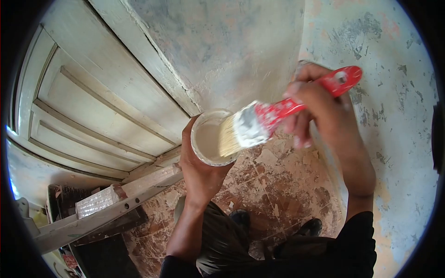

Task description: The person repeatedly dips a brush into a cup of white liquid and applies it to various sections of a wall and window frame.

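Observation:
My left hand (204,178) is wrapped round a round tub (214,163) with a whitish rim, holding it up in front of me. Pale, cream-coloured liquid (206,138) shows inside it. In my right hand (320,104) is a wide paintbrush (278,113) with a red, paint-spattered handle, gripped between thumb and fingers. White paint coats the brush's metal band. Its pale bristles point down and left, overlapping the tub's mouth at the right side.
A cream panelled door (97,102) stands at left. Patchy, scraped wall (384,92) rises ahead and to the right. A long beam (106,206) crosses lower left, near a whitish block (99,201). The tiled floor (273,185) is strewn with flakes.

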Demonstrator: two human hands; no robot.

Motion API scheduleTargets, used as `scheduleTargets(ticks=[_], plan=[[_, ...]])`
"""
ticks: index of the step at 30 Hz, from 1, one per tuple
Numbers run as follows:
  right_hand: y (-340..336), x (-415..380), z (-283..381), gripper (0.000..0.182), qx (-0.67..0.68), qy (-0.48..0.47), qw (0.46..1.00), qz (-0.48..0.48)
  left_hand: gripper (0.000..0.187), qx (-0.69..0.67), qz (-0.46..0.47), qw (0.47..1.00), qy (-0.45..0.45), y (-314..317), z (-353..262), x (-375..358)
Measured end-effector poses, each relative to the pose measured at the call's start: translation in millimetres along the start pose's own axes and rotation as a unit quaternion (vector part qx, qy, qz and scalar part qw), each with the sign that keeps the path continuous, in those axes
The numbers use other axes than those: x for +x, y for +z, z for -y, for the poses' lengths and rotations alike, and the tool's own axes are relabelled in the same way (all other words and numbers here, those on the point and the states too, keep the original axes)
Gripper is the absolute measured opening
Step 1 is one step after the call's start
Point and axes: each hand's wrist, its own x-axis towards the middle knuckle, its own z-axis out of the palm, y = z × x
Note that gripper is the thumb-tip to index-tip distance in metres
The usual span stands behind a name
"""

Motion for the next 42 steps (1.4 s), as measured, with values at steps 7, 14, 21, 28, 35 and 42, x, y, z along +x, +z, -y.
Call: scheduleTargets(ticks=[7, 14, 21, 28, 35, 42], plan=[[21, 5, -19, 0.019, -0.048, -0.024, 0.993, 0.104, 0.083, 0.034, 0.007, 0.999, 0.016, 7, -9, -3], [-6, 2, -7, 0.026, 0.076, 0.051, 0.996, -0.005, 0.08, -0.044, 0.012, 0.999, -0.027, 6, -8, -1], [-16, 17, -44, 0.044, 0.227, 0.166, 0.957, -0.075, 0.075, -0.111, 0.038, 0.99, -0.079, 6, -15, -1], [-26, 14, -92, 0.044, 0.467, 0.226, 0.853, -0.051, 0.068, -0.082, 0.006, 0.992, -0.095, 5, -11, 0], [-49, 35, -119, 0.034, 0.661, 0.07, 0.744, -0.071, 0.066, -0.114, -0.029, 0.985, -0.123, 6, -10, -3], [-70, 144, -180, 0.016, 0.513, -0.175, 0.774, -0.327, 0.07, -0.149, -0.047, 0.976, -0.153, 0, -12, -6]])
